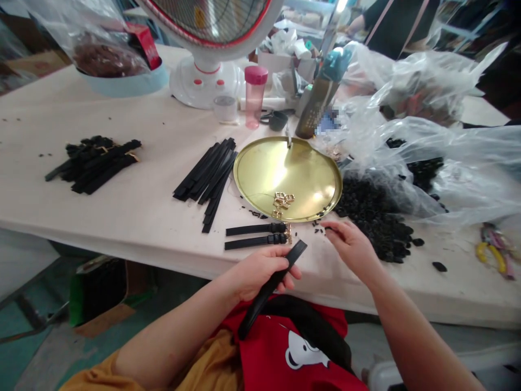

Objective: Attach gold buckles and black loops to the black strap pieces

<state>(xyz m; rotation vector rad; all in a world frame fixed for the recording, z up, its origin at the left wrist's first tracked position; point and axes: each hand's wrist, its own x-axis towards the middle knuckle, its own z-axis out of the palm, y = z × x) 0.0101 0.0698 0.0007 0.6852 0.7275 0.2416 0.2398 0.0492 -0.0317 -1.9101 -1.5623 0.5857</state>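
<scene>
At the lower centre of the frame, the left hand (266,266) pinches a black strap (260,301) between thumb and fingers near its upper end, the long tail slanting down over the red apron (268,355). Holding it close to the tip, as here, should keep the end stiff; the free end is best left unobstructed and the face untwisted. Right of centre, the right hand (350,241) has its fingertips drawn together at a small dark bit by the table edge; whether they grip it or only touch it, I cannot tell. A light pinch would suit so small a piece. Both forearms come in from the bottom corners, converging. Just above the left hand lie two buckled straps (254,242); beyond them, the gold tray (260,163) holds buckles (284,199). A heap of black pieces (374,217) spreads at right.
</scene>
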